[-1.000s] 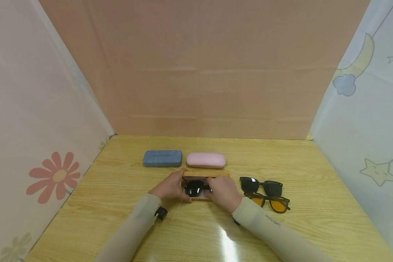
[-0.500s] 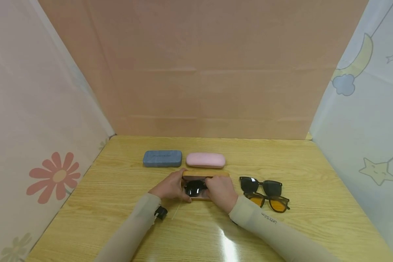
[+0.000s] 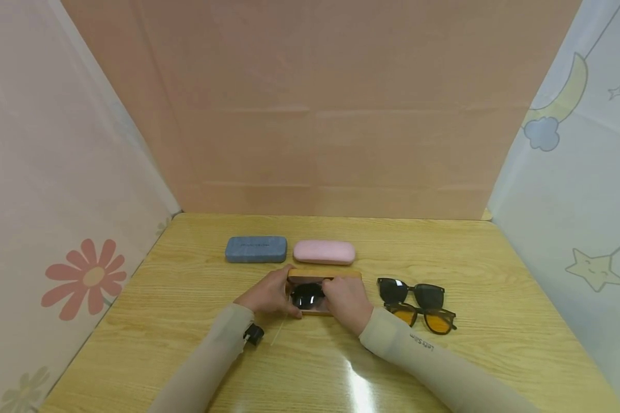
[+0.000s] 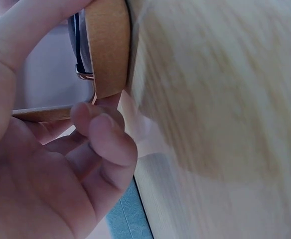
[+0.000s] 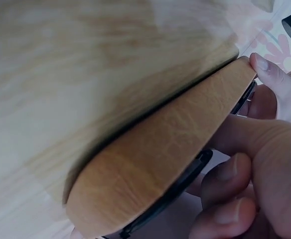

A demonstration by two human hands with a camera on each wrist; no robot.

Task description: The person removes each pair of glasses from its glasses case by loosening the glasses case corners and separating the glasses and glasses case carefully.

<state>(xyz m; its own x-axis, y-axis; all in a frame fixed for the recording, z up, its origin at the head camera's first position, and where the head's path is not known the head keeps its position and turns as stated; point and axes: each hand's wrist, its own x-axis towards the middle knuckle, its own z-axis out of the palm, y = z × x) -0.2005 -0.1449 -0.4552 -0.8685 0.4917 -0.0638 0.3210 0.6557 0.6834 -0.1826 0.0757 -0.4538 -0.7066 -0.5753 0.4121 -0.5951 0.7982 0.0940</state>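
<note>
An opened tan eyeglass case [image 3: 315, 273] lies at the middle of the table, its lining facing up. Dark-lensed sunglasses [image 3: 305, 296] sit inside it, their right part hidden by my right hand [image 3: 348, 302]. With curled fingers and thumb, that hand pinches the sunglasses; the right wrist view shows the fingers close over a dark temple [image 5: 198, 162]. My left hand [image 3: 267, 293] grips the case's left end, thumb at the near rim and other fingers behind. A copper-coloured hinge end [image 4: 84, 74] of the sunglasses shows just inside the wall in the left wrist view.
Behind the hands stand a blue glasses case [image 3: 255, 250] and a pink one [image 3: 324, 252], both closed. To the right lie black sunglasses [image 3: 430, 296] and orange-lensed glasses [image 3: 437, 323], overlapping. Fabric walls border the table [image 3: 506, 344] at the back and sides.
My right hand and forearm have shifted slightly left over the case, and the sunglasses have settled a little in it. The left hand keeps its grip in place.
</note>
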